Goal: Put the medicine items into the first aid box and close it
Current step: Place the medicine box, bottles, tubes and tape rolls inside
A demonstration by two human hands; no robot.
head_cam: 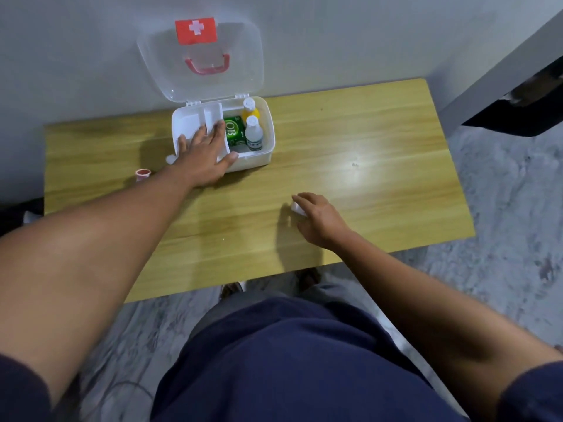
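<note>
The white first aid box [262, 153] stands open at the table's far side, its clear lid [201, 56] with a red cross label leaning back against the wall. Inside lie a green OB packet [234, 132], a clear bottle [253, 134] and a yellow bottle [250, 109]. My left hand [204, 153] rests spread over the box's left side, on the white inner tray [195, 120]. My right hand [316, 217] is closed over a small white item [297, 208] on the table, nearer to me. A small red-capped item [143, 174] sits left of the box.
The wooden table [365, 166] stands against a grey wall, with bare surface to the right of the box. A grey cabinet edge [499, 71] rises at the far right. Marbled floor surrounds the table.
</note>
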